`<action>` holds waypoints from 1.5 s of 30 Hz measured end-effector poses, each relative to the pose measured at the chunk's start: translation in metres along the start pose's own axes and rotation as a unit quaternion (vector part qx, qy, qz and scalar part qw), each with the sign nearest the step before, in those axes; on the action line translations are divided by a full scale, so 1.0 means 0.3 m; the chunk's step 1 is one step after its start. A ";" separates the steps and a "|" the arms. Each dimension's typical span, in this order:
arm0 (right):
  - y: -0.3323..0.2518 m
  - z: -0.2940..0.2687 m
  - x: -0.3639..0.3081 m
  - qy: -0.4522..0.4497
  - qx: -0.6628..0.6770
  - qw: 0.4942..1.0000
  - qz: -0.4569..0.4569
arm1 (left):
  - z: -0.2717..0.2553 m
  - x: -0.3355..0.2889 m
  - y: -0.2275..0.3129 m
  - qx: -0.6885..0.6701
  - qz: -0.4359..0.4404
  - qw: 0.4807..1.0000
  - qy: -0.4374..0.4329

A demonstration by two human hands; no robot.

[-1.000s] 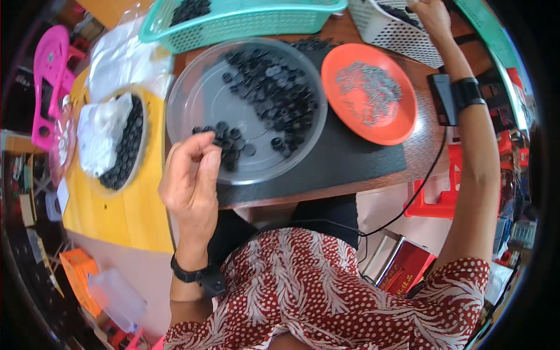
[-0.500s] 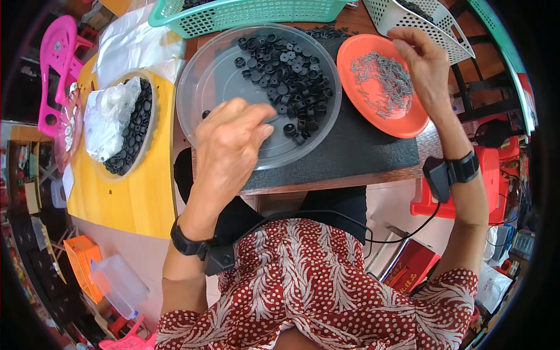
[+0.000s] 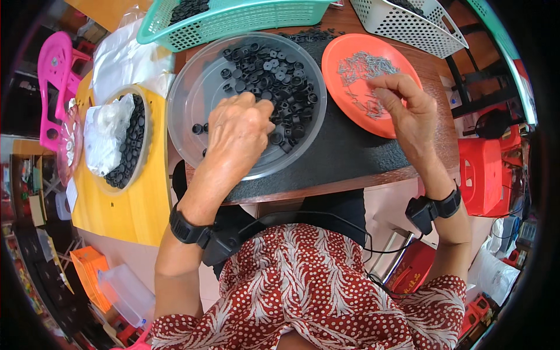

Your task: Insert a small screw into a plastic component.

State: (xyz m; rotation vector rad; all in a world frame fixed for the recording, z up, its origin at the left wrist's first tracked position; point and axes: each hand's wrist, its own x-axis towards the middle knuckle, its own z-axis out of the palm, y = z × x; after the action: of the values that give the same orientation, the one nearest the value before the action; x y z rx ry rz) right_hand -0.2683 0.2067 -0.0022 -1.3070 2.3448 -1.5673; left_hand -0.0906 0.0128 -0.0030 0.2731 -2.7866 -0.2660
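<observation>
My left hand (image 3: 238,131) is over a round clear plastic basin (image 3: 185,143), its fingers curled together at the edge of a pile of small round black plastic caps (image 3: 279,81). Whatever those fingers hold is hidden. Over an orange plate (image 3: 338,61), my right hand (image 3: 411,108) has thumb and forefinger brought together in a pinch; what is between them is too small to make out. Small thin silvery metal pieces, screw-like in shape, form a heap (image 3: 364,65) on the plate beside those fingertips. Both wrists wear black strapped devices.
A green basket (image 3: 233,26) and a white perforated basket (image 3: 408,29), both with black pieces, stand at the back. On the yellow table (image 3: 128,219) at left, a tub (image 3: 147,134) holds more black caps under a crumpled plastic bag (image 3: 108,128). A red stool (image 3: 481,175) stands at right.
My right hand has come nearer and leftward, from the plate's far right rim to over its right side. My left hand has moved farther in, toward the pile of caps. The view has shifted slightly.
</observation>
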 end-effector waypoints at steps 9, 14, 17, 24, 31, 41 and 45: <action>-0.159 0.147 -0.100 -0.015 0.141 0.989 -0.028 | -0.095 -0.116 0.035 -0.517 -0.244 0.818 0.052; -0.229 0.278 -0.106 0.010 0.161 0.983 -0.087 | -0.093 -0.149 0.073 -0.586 -0.254 0.763 0.100; -0.241 0.316 -0.114 -0.017 0.132 0.984 -0.117 | -0.081 -0.167 0.078 -0.571 -0.252 0.769 0.139; -0.255 0.372 -0.134 0.055 0.145 0.975 -0.156 | -0.066 -0.178 0.092 -0.547 -0.242 0.778 0.193; -0.282 0.311 -0.140 -0.001 0.174 0.979 -0.110 | -0.067 -0.192 0.070 -0.687 -0.237 0.666 0.169; -0.203 0.163 -0.120 0.067 0.101 0.990 -0.071 | -0.063 -0.202 0.080 -0.791 -0.201 0.553 0.165; -0.115 0.060 -0.094 0.094 0.035 0.995 0.003 | -0.065 -0.208 0.075 -0.775 -0.218 0.566 0.175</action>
State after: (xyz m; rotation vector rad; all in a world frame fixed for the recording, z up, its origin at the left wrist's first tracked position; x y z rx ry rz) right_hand -0.2207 0.2067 0.0045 -1.1849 2.3689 -1.8265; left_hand -0.0297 0.0450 0.0011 0.4117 -1.1357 -2.1832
